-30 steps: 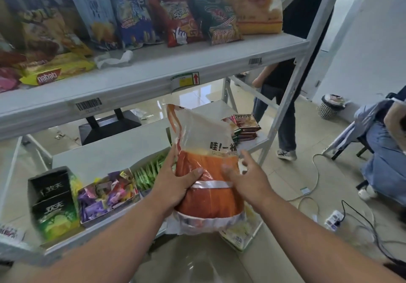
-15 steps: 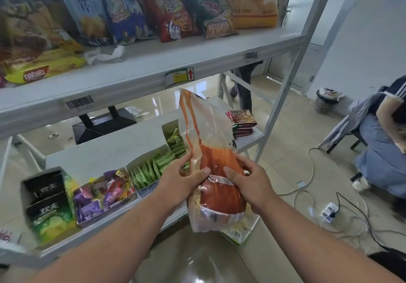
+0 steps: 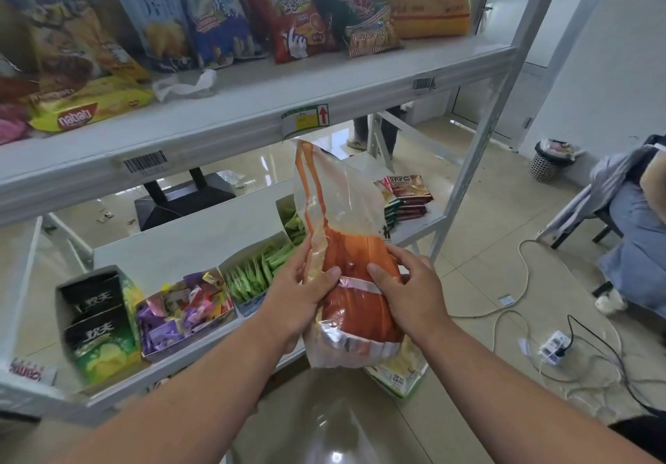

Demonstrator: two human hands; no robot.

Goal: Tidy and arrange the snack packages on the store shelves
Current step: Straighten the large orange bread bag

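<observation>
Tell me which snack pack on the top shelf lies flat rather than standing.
The yellow Nabati wafer pack at the upper shelf's left end. It lies flat near the front edge; the chip bags behind stand or lean upright.

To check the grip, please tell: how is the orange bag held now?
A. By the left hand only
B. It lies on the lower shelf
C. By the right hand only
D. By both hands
D: the left hand and the right hand both grip the orange bag, in front of the shelf.
</observation>
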